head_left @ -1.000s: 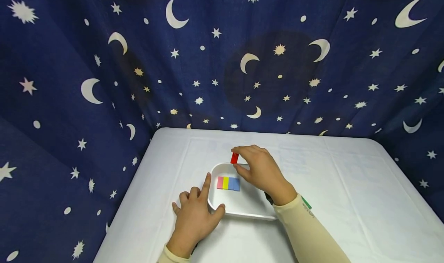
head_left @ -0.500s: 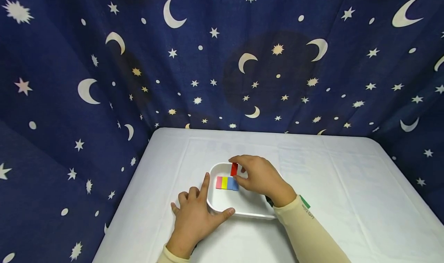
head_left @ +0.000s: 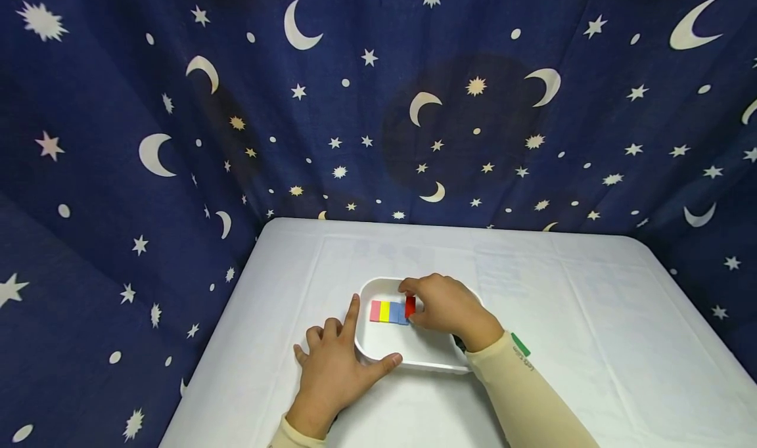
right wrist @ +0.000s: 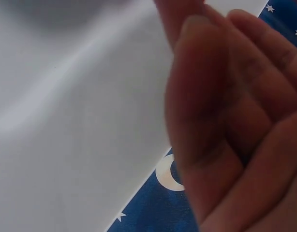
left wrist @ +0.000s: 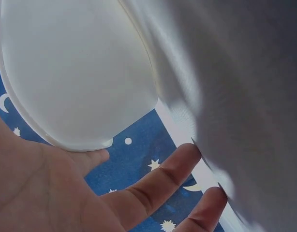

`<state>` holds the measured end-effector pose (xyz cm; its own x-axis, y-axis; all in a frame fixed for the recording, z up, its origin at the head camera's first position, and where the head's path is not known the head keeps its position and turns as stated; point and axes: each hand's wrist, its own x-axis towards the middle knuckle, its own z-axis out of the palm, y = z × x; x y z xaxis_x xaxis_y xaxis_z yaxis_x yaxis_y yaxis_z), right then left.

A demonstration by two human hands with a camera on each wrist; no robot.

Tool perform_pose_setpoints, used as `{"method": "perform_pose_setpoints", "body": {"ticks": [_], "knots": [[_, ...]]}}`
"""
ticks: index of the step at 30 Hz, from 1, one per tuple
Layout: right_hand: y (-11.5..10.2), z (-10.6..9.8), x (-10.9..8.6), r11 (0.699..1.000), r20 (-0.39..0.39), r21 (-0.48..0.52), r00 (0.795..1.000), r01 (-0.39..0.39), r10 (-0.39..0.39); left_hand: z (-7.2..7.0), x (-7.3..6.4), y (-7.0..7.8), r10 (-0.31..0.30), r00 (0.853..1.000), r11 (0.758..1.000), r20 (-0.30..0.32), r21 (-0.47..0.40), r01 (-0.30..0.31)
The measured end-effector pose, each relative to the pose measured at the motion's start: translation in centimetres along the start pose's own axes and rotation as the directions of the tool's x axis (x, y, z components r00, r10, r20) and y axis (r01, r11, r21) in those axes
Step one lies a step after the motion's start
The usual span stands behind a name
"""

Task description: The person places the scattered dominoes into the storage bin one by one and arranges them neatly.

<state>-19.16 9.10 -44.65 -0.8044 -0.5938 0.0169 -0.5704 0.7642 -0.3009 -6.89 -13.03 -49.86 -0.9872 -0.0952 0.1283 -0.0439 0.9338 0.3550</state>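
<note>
- Right hand point(head_left: 446, 310) pinches red block point(head_left: 411, 307), thumb at its near end; left hand point(head_left: 337, 369) uncurled at white tray point(head_left: 408, 351)
- Red block at right end of coloured row point(head_left: 385, 312), long axis fore-aft, alongside last blue block point(head_left: 403, 316); contact unclear
- Right hand nearer

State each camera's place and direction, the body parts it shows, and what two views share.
Head: worn on the head, facing forward and down at a rounded white tray; left hand, right hand, cream fabric sleeves show.
Left wrist: on that wrist, towards the tray; palm and fingers show.
Right wrist: on that wrist, towards its blurred thumb and fingers, before star-patterned navy cloth.
Head and left wrist share tray and left hand.
</note>
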Motion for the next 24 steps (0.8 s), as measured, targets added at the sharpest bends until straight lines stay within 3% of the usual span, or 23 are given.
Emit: {"method": "perform_pose_setpoints", "body": {"ticks": [11,24], "knots": [[-0.3,0.4,0.1,0.987,0.094,-0.087,0.986,-0.132,0.140,0.0,0.0,0.0,0.000,1.000,1.000,-0.001,-0.009,0.000],[-0.3,1.2,0.4,0.986,0.084,-0.129,0.989,-0.108,0.119,-0.1,0.0,0.1,-0.002,1.000,1.000,0.006,-0.001,0.002]]}}
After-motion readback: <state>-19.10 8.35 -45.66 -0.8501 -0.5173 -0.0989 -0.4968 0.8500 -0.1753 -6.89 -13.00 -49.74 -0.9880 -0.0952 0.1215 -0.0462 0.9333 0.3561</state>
